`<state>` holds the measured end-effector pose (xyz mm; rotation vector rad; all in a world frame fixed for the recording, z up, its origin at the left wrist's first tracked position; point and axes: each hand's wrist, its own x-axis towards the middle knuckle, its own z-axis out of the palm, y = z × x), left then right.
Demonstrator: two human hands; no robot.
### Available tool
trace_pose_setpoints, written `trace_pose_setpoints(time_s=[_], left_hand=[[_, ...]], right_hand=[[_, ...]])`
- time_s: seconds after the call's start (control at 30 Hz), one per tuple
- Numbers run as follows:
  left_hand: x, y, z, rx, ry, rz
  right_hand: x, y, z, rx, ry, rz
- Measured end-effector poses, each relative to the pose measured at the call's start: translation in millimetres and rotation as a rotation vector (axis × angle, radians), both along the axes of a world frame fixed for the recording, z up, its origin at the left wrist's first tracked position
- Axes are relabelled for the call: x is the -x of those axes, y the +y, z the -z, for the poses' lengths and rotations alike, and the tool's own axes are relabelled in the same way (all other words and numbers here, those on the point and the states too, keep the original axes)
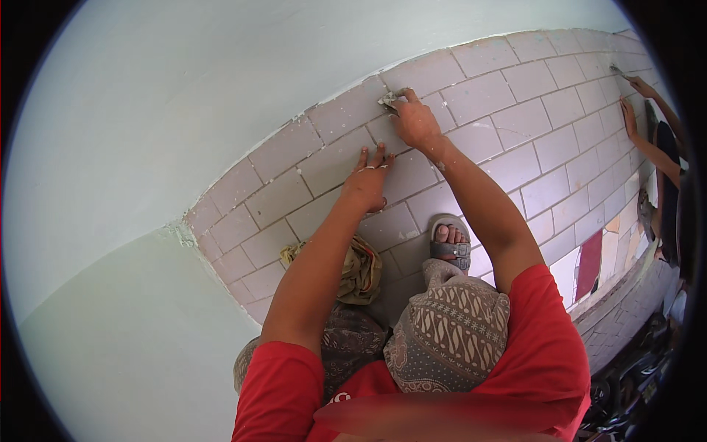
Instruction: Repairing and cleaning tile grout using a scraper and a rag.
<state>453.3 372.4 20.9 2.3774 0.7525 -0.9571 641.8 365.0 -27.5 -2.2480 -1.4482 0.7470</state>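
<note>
My right hand [417, 121] is closed on a small, flat, paint-smeared scraper [387, 102]; the fingers hide most of it. Its edge rests on the floor tiles close to where they meet the pale wall. Just nearer and to the left, my left hand [368, 180] leans on the tiles with its fingertips apart, holding nothing. Pale pinkish tiles [482, 93] with dark joints lie under both hands, and white specks dot them along the wall's foot.
A crumpled olive-yellow cloth [362, 274] lies beside my left forearm. My sandalled foot [451, 239] stands on the tiles. The white wall [184, 96] meets another at a left corner. At far right, another person's hand [642, 87] holds a scraper [617, 70] to the floor.
</note>
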Motion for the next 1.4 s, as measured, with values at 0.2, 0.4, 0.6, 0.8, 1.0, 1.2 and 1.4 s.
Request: trace_pose_setpoints(time_s=[0.2,0.4,0.6,0.8,1.0,1.2,1.4], left_hand=[[-1.1,-2.2,5.0,0.0,-0.017,0.016],[-0.9,-1.0,3.3,0.006,0.005,0.004],[-2.5,1.8,2.1,-0.025,0.005,0.01],[-1.4,-1.6,2.7,0.033,0.007,-0.046],[0.2,-1.6,7.7,0.002,-0.003,0.016],[0.5,1.0,2.7,-0.008,0.025,0.035],[-3.7,-0.2,3.7,0.05,0.023,0.011]], right_hand=[[3.3,6.1,3.6,-0.017,-0.058,-0.032],[-5.5,18.1,0.7,-0.019,-0.14,-0.144],[-9.8,31.2,-6.5,-0.006,-0.156,-0.162],[-4.6,25.8,-7.9,-0.016,-0.148,-0.141],[-4.2,27.8,-2.6,-0.004,-0.127,-0.16],[5.4,29.2,-3.7,-0.051,-0.13,-0.11],[2.7,33.9,3.1,-0.037,-0.139,-0.096]])
